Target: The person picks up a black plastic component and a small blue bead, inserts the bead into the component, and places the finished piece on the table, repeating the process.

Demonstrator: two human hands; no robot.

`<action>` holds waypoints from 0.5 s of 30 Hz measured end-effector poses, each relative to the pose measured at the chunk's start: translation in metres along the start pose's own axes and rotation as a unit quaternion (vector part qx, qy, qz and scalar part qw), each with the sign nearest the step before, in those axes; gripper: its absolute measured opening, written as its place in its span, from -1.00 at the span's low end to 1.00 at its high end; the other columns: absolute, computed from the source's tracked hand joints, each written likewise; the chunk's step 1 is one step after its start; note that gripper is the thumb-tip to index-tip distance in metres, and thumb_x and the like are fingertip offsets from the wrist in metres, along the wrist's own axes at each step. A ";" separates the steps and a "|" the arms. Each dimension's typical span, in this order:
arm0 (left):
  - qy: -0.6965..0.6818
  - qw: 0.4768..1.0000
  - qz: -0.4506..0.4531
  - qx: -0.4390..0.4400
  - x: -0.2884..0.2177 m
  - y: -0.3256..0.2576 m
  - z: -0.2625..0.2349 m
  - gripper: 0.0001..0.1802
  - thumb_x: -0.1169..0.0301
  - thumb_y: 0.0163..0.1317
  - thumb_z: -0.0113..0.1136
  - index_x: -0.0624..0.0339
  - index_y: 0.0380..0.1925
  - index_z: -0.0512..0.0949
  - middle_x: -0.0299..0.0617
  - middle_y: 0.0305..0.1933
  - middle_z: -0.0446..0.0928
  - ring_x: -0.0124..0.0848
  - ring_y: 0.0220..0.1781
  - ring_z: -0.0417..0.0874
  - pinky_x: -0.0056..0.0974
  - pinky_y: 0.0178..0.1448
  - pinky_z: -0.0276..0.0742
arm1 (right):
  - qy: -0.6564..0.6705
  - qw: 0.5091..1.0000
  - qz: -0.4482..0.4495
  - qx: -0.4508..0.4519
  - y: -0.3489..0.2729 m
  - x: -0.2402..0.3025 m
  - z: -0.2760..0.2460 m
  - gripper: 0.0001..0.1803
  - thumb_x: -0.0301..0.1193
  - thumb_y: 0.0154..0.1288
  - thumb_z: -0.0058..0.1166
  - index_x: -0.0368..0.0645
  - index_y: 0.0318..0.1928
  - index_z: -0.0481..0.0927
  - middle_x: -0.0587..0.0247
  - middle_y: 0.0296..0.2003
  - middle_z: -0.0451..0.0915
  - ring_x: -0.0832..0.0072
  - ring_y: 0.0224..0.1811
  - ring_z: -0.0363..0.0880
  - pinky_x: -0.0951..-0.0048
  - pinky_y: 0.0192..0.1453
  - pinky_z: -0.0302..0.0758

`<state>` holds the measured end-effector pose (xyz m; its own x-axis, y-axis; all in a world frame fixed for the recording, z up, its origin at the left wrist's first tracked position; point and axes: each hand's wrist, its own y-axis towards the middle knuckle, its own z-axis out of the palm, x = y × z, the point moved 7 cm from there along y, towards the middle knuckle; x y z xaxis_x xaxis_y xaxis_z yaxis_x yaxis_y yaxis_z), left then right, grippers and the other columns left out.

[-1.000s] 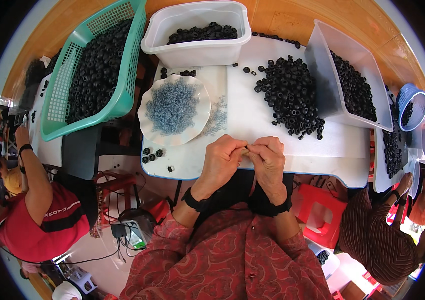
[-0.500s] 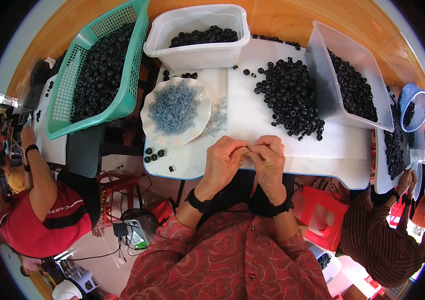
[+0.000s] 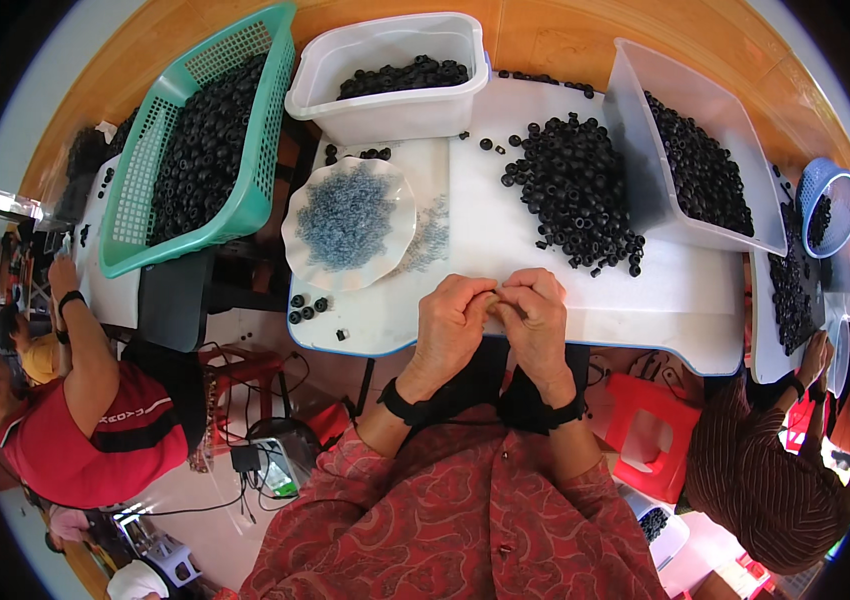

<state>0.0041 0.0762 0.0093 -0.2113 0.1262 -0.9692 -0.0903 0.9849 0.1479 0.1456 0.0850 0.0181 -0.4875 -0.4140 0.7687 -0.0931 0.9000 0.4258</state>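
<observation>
Left hand [image 3: 453,322] and right hand [image 3: 537,318] fingertips pinched together, contents hidden, above white table [image 3: 505,235]

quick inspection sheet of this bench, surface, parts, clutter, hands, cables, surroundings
surface: white table, loose black rings scattered on it
job's things: heap of black rings; scalloped plate of small grey-blue pieces
clutter: green basket, white tub, clear bin, blue basket, all holding black rings
grippers: left hand and right hand pinched together at the table edge; held item too small to tell
cables: power strip and cords on the floor
surroundings: seated co-workers at both sides; red stool
</observation>
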 end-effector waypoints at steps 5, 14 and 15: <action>0.000 1.000 -0.008 0.008 0.008 -0.002 0.003 -0.83 0.59 0.34 0.23 0.29 -0.09 0.66 -0.22 -0.26 0.62 -0.56 -0.44 0.61 -0.45 -0.40 0.59 | 0.004 1.000 0.008 -0.007 -0.003 -0.001 0.003 -0.82 -0.61 -0.03 0.33 -0.18 -0.35 0.65 0.28 -0.25 0.56 0.29 -0.12 0.50 0.28 0.11 0.29; -0.232 0.961 -0.148 0.021 0.017 -0.011 0.007 -0.81 0.54 0.39 0.22 0.30 -0.04 0.67 -0.27 -0.30 0.65 -0.62 -0.44 0.58 -0.48 -0.38 0.58 | -0.007 0.999 -0.006 -0.044 -0.011 0.018 -0.013 -0.78 -0.66 0.10 0.26 -0.23 -0.19 0.66 0.15 -0.12 0.66 0.18 -0.06 0.60 0.26 0.05 0.51; -0.233 0.961 -0.148 0.022 0.016 -0.012 0.006 -0.81 0.54 0.39 0.22 0.30 -0.04 0.67 -0.27 -0.30 0.65 -0.62 -0.44 0.58 -0.48 -0.38 0.58 | -0.003 0.999 -0.003 -0.037 -0.011 0.022 -0.015 -0.79 -0.67 0.12 0.26 -0.24 -0.19 0.67 0.13 -0.16 0.68 0.19 -0.12 0.65 0.30 -0.05 0.57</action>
<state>0.0078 0.0669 -0.0096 0.2769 -0.1314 -0.9519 -0.0359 0.9885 -0.1469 0.1491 0.0642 0.0372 -0.4925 -0.4185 0.7631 -0.0320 0.8849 0.4647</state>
